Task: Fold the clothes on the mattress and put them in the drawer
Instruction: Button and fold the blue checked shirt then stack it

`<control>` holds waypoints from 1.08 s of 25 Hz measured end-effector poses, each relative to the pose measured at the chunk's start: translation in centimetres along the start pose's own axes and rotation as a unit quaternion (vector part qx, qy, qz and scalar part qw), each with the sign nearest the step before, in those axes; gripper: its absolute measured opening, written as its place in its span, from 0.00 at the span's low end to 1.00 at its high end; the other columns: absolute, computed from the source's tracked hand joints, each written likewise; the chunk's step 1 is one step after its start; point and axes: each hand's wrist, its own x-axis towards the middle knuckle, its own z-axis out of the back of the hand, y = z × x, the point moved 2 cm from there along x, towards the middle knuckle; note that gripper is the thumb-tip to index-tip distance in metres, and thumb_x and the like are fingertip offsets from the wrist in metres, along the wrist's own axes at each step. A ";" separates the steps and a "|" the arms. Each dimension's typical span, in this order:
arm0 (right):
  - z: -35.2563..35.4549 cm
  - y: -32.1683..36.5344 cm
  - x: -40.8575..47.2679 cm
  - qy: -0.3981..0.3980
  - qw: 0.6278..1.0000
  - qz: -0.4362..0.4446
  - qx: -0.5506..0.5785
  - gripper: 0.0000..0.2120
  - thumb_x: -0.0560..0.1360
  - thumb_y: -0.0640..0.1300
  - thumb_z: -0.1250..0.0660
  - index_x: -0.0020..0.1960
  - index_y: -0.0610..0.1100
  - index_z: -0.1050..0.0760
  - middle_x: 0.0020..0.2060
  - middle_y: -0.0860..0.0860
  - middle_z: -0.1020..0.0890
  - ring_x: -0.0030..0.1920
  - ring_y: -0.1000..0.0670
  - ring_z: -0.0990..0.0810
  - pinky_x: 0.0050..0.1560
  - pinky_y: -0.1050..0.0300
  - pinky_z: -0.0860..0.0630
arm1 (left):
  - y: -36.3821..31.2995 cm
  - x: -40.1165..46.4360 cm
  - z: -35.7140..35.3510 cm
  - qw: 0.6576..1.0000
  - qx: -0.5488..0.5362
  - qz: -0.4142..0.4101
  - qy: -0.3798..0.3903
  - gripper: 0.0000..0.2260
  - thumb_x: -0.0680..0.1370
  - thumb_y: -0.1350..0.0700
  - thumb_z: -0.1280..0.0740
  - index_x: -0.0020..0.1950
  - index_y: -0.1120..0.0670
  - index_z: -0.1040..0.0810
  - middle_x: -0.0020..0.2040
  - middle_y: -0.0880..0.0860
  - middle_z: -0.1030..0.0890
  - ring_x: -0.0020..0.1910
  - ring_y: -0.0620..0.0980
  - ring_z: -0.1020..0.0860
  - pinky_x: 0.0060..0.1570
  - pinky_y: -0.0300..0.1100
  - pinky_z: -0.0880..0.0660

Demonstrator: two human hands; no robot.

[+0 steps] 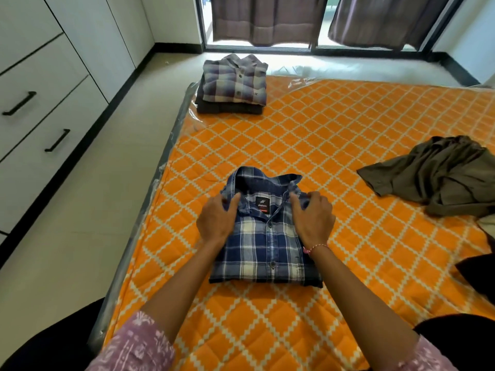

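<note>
Orange quilted mattress point(348, 162), drawers point(40, 124) off to its left. The blue plaid shirt point(265, 253) lay folded right in front of me, collar pointing away. My left hand point(217, 220) and right hand point(313, 218) pinched the collar's two sides, both equally close. The folded stack point(233, 84) sat beyond it.

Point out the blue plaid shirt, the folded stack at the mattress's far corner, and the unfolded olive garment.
blue plaid shirt point(263, 245): head view, buttoned front placket.
folded stack point(234, 81): head view, top shirt's front.
olive garment point(444, 175): head view, crumpled middle.
</note>
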 end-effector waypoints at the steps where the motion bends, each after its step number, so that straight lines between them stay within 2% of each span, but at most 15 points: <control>1: -0.2 0.9 0.8 0.009 1.000 -0.009 -0.019 0.29 0.75 0.66 0.43 0.57 0.41 0.27 0.55 0.45 0.24 0.57 0.42 0.28 0.57 0.44 0.31 | -1.0 1.1 -0.1 0.999 0.035 -0.008 0.020 0.17 0.78 0.41 0.38 0.42 0.55 0.25 0.40 0.52 0.23 0.38 0.51 0.25 0.33 0.40 0.36; 3: -0.7 2.4 2.8 0.038 0.997 -0.037 -0.049 0.29 0.75 0.66 0.43 0.51 0.40 0.25 0.50 0.44 0.24 0.55 0.41 0.28 0.57 0.43 0.32 | -2.5 3.3 -0.3 0.994 0.092 -0.027 0.056 0.13 0.77 0.48 0.36 0.38 0.55 0.29 0.37 0.53 0.25 0.38 0.54 0.25 0.33 0.41 0.35; 5: -1.1 3.2 4.6 0.077 0.996 -0.043 0.011 0.18 0.77 0.54 0.39 0.36 0.41 0.28 0.35 0.45 0.26 0.42 0.42 0.27 0.44 0.53 0.32 | -4.1 5.2 -0.4 0.994 0.073 -0.028 0.070 0.13 0.76 0.53 0.37 0.33 0.55 0.31 0.33 0.54 0.27 0.33 0.54 0.27 0.31 0.40 0.36; 7: -1.5 3.8 5.9 0.116 0.985 -0.045 0.116 0.20 0.76 0.44 0.38 0.28 0.43 0.38 0.25 0.47 0.34 0.28 0.46 0.35 0.30 0.58 0.42 | -5.9 7.3 -1.3 0.996 -0.011 0.005 0.084 0.14 0.76 0.54 0.36 0.31 0.54 0.31 0.30 0.53 0.27 0.29 0.51 0.28 0.29 0.39 0.34; 10: -2.7 4.0 7.1 0.119 0.962 -0.057 0.238 0.21 0.76 0.42 0.36 0.27 0.42 0.39 0.24 0.45 0.35 0.27 0.47 0.39 0.32 0.56 0.43 | -7.5 9.5 -3.7 0.970 -0.148 0.036 0.188 0.15 0.80 0.55 0.38 0.33 0.57 0.29 0.32 0.56 0.25 0.30 0.52 0.26 0.33 0.42 0.29; 12: -3.5 4.2 7.0 0.143 0.957 -0.020 0.251 0.15 0.77 0.46 0.36 0.34 0.42 0.29 0.30 0.45 0.27 0.32 0.46 0.30 0.36 0.54 0.34 | -6.9 9.0 -5.1 0.956 -0.027 -0.078 0.282 0.12 0.82 0.55 0.41 0.44 0.59 0.23 0.39 0.58 0.23 0.38 0.55 0.25 0.40 0.43 0.30; 14: -4.9 4.0 6.1 0.223 0.953 0.078 0.189 0.13 0.80 0.49 0.41 0.53 0.43 0.22 0.47 0.45 0.20 0.49 0.45 0.23 0.52 0.45 0.26 | -5.0 7.8 -6.6 0.921 0.163 -0.202 0.290 0.16 0.83 0.51 0.46 0.67 0.56 0.29 0.64 0.58 0.26 0.64 0.57 0.30 0.62 0.50 0.36; 15: -5.7 3.8 5.3 0.271 0.948 0.143 0.089 0.18 0.82 0.51 0.46 0.66 0.45 0.28 0.60 0.44 0.23 0.62 0.44 0.27 0.62 0.38 0.33 | -4.0 7.4 -7.0 0.906 0.230 -0.227 0.274 0.20 0.84 0.49 0.50 0.73 0.55 0.37 0.73 0.57 0.36 0.73 0.55 0.39 0.68 0.54 0.45; 17: -7.0 3.0 4.4 0.300 0.921 0.205 -0.138 0.26 0.82 0.57 0.54 0.78 0.53 0.53 0.77 0.47 0.47 0.77 0.46 0.51 0.70 0.28 0.56 | -3.1 7.3 -7.5 0.906 0.270 -0.223 0.237 0.24 0.84 0.47 0.54 0.78 0.55 0.50 0.78 0.54 0.50 0.77 0.52 0.54 0.71 0.56 0.56; 19: -6.6 3.0 3.9 0.284 0.913 0.213 -0.200 0.30 0.78 0.64 0.60 0.75 0.56 0.67 0.77 0.49 0.58 0.77 0.49 0.61 0.67 0.30 0.69 | -3.0 7.2 -7.1 0.929 0.218 -0.195 0.227 0.25 0.84 0.47 0.54 0.78 0.54 0.54 0.79 0.54 0.55 0.77 0.52 0.58 0.72 0.55 0.58; 21: -5.2 3.1 3.8 0.239 0.930 0.239 -0.145 0.33 0.75 0.68 0.62 0.74 0.57 0.69 0.77 0.51 0.58 0.77 0.50 0.60 0.68 0.35 0.71 | -2.9 6.8 -5.6 0.971 0.090 -0.138 0.172 0.25 0.83 0.47 0.52 0.78 0.53 0.52 0.79 0.54 0.54 0.77 0.51 0.56 0.72 0.54 0.56; 22: -4.1 2.6 3.9 0.182 0.954 0.218 -0.093 0.33 0.76 0.66 0.59 0.76 0.56 0.65 0.77 0.52 0.53 0.77 0.51 0.56 0.70 0.38 0.68 | -2.6 6.6 -4.5 0.986 0.023 -0.095 0.136 0.25 0.83 0.46 0.50 0.78 0.52 0.49 0.79 0.54 0.52 0.77 0.52 0.54 0.72 0.55 0.54; 24: -1.9 -0.1 5.1 0.058 0.997 0.034 0.044 0.26 0.81 0.57 0.47 0.75 0.48 0.42 0.71 0.47 0.32 0.70 0.45 0.34 0.72 0.42 0.43 | -1.6 6.2 -2.6 0.996 -0.005 -0.018 0.085 0.26 0.81 0.45 0.44 0.77 0.53 0.44 0.77 0.56 0.46 0.76 0.56 0.47 0.70 0.58 0.47; 25: -1.1 -1.8 5.7 0.057 0.993 -0.070 0.082 0.20 0.81 0.54 0.44 0.65 0.43 0.29 0.58 0.42 0.22 0.59 0.41 0.26 0.61 0.45 0.31 | -1.1 5.9 -2.0 0.997 0.020 0.020 0.079 0.26 0.81 0.45 0.42 0.76 0.54 0.43 0.76 0.58 0.44 0.74 0.58 0.45 0.68 0.59 0.44; 27: -0.8 -3.7 6.9 0.183 0.957 -0.173 0.141 0.18 0.78 0.50 0.37 0.36 0.40 0.28 0.34 0.42 0.25 0.38 0.43 0.27 0.43 0.50 0.32 | -0.4 5.3 -1.5 0.986 0.033 0.113 0.122 0.29 0.80 0.46 0.40 0.76 0.56 0.45 0.76 0.60 0.45 0.73 0.61 0.43 0.67 0.59 0.40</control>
